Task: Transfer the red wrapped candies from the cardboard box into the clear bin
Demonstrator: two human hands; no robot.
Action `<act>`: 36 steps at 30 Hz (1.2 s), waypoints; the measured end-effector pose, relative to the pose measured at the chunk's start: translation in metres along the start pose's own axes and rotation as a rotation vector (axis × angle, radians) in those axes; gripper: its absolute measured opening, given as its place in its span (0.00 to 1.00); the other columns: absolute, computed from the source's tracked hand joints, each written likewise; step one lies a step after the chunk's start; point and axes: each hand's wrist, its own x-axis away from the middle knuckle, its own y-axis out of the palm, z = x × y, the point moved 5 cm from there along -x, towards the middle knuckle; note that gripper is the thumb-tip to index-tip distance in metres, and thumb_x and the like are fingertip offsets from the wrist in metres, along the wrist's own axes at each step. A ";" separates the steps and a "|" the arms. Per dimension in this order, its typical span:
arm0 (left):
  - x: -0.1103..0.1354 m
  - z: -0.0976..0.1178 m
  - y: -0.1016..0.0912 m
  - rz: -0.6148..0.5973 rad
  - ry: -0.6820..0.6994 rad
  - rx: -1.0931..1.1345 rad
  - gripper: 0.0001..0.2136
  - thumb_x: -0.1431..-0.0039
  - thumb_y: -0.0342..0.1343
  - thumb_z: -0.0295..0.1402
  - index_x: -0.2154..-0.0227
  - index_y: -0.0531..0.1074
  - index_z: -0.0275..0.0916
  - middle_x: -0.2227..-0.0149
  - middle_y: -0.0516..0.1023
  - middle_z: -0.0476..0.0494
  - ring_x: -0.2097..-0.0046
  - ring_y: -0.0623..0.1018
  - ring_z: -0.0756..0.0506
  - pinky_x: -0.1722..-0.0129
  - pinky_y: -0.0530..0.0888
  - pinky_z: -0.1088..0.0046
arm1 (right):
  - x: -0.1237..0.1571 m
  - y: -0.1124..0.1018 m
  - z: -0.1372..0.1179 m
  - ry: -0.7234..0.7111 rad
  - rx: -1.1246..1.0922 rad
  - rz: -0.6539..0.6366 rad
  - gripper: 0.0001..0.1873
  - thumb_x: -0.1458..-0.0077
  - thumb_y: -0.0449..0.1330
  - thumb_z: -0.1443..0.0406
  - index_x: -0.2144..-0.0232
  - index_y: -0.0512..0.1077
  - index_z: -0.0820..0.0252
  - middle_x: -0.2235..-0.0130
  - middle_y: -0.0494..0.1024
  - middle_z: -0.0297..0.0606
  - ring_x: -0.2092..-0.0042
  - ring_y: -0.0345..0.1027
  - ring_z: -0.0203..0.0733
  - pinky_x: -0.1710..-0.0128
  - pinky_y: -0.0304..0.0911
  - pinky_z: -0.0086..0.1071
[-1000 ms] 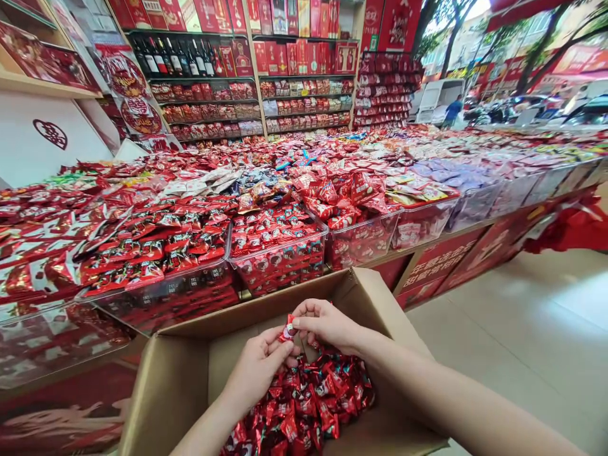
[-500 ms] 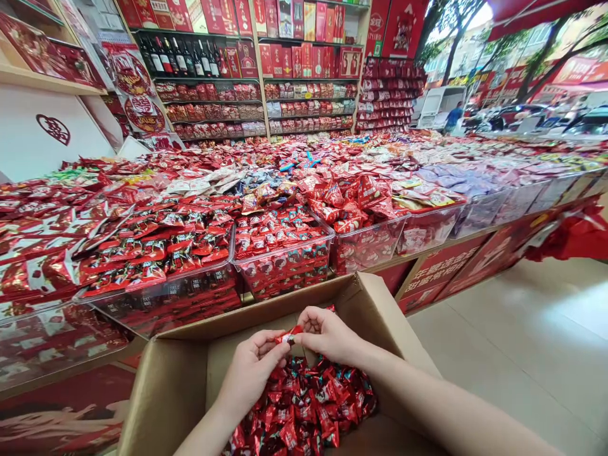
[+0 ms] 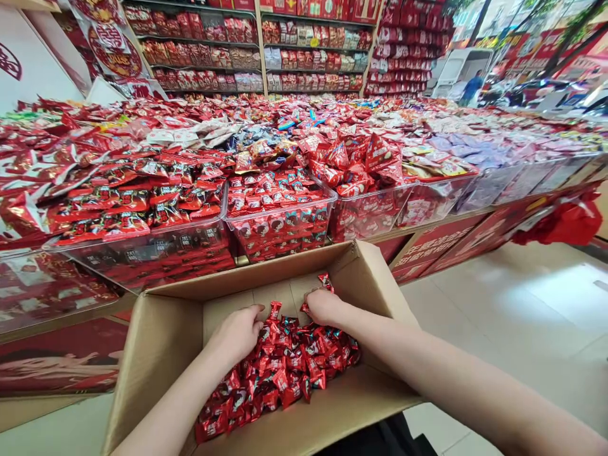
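Note:
An open cardboard box (image 3: 161, 329) in front of me holds a heap of small red-wrapped candies (image 3: 285, 373). My left hand (image 3: 237, 332) lies palm down on the left of the heap, its fingers curled into the candies. My right hand (image 3: 325, 307) is at the far side of the heap, fingers closed among the wrappers, and one red candy (image 3: 325, 279) sticks up just past its knuckles. Both forearms reach in from the near edge of the box.
Clear plastic bins (image 3: 280, 221) full of red packets stand on a long display counter (image 3: 441, 237) right behind the box. Shelves of red boxes (image 3: 308, 57) line the back. A pale tiled floor (image 3: 522, 304) opens to the right.
Both hands held one candy between them above the box; they have dropped into the heap and moved apart. My view has tilted downward.

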 end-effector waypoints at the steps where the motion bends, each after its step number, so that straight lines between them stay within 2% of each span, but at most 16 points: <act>1: -0.001 0.002 -0.002 -0.009 0.005 -0.002 0.17 0.48 0.47 0.30 0.55 0.68 0.36 0.57 0.76 0.33 0.54 0.73 0.37 0.57 0.66 0.64 | -0.003 0.004 -0.003 -0.017 0.007 -0.021 0.13 0.54 0.55 0.70 0.64 0.72 0.71 0.61 0.74 0.54 0.57 0.67 0.48 0.60 0.60 0.32; 7: -0.001 0.013 -0.011 -0.008 0.022 0.057 0.16 0.49 0.47 0.30 0.56 0.69 0.34 0.58 0.77 0.35 0.56 0.74 0.41 0.57 0.66 0.68 | -0.023 0.029 -0.034 -0.099 0.036 -0.103 0.18 0.55 0.58 0.61 0.64 0.73 0.70 0.60 0.74 0.53 0.54 0.65 0.52 0.56 0.60 0.36; 11: 0.003 0.009 -0.016 0.012 0.000 0.158 0.15 0.49 0.48 0.29 0.59 0.71 0.35 0.57 0.77 0.36 0.56 0.74 0.41 0.55 0.66 0.67 | -0.029 0.032 -0.049 -0.116 0.027 -0.126 0.15 0.60 0.62 0.64 0.68 0.74 0.69 0.64 0.76 0.51 0.60 0.68 0.51 0.60 0.62 0.35; 15: 0.006 0.003 -0.018 0.042 -0.046 0.327 0.16 0.52 0.51 0.32 0.59 0.71 0.31 0.56 0.75 0.32 0.53 0.73 0.38 0.53 0.64 0.63 | -0.025 0.008 -0.054 -0.130 -0.073 -0.048 0.16 0.61 0.60 0.58 0.71 0.73 0.66 0.69 0.76 0.46 0.68 0.69 0.47 0.72 0.62 0.33; 18: 0.007 0.006 -0.017 0.031 -0.063 0.524 0.20 0.52 0.52 0.40 0.59 0.70 0.31 0.66 0.79 0.36 0.63 0.77 0.39 0.65 0.70 0.67 | -0.013 -0.018 -0.058 -0.178 -0.186 0.063 0.17 0.57 0.56 0.54 0.70 0.70 0.61 0.71 0.74 0.37 0.71 0.66 0.38 0.75 0.59 0.27; 21: 0.008 0.015 -0.020 0.023 -0.060 0.746 0.17 0.51 0.51 0.42 0.64 0.69 0.34 0.75 0.78 0.45 0.74 0.76 0.46 0.77 0.69 0.74 | 0.003 -0.038 -0.059 -0.223 -0.434 0.225 0.16 0.59 0.59 0.54 0.70 0.65 0.59 0.72 0.71 0.30 0.73 0.61 0.31 0.77 0.54 0.23; 24: 0.011 0.023 -0.027 0.036 -0.050 0.907 0.12 0.54 0.55 0.40 0.71 0.69 0.36 0.76 0.76 0.48 0.76 0.73 0.51 0.77 0.67 0.78 | 0.017 -0.047 -0.054 -0.232 -0.751 0.322 0.17 0.64 0.64 0.60 0.73 0.61 0.60 0.77 0.65 0.26 0.75 0.56 0.29 0.79 0.51 0.22; 27: 0.017 0.032 -0.032 -0.003 -0.013 0.987 0.11 0.54 0.56 0.40 0.73 0.70 0.36 0.79 0.76 0.49 0.78 0.71 0.52 0.77 0.66 0.79 | 0.028 -0.047 -0.050 -0.262 -0.925 0.290 0.20 0.66 0.66 0.63 0.72 0.59 0.59 0.77 0.64 0.25 0.75 0.56 0.29 0.79 0.51 0.22; 30: 0.023 0.042 -0.037 -0.052 0.047 1.004 0.12 0.51 0.54 0.41 0.74 0.72 0.36 0.81 0.75 0.50 0.79 0.68 0.52 0.78 0.64 0.79 | 0.037 -0.050 -0.046 -0.309 -0.997 0.226 0.24 0.68 0.67 0.62 0.69 0.60 0.58 0.77 0.64 0.24 0.75 0.56 0.29 0.79 0.50 0.22; 36: 0.028 0.055 -0.057 0.061 0.143 0.822 0.09 0.52 0.56 0.39 0.77 0.70 0.38 0.80 0.71 0.53 0.76 0.67 0.51 0.76 0.63 0.79 | 0.047 -0.065 -0.042 -0.384 -1.268 0.077 0.24 0.63 0.65 0.63 0.62 0.62 0.60 0.71 0.67 0.30 0.71 0.61 0.31 0.72 0.58 0.25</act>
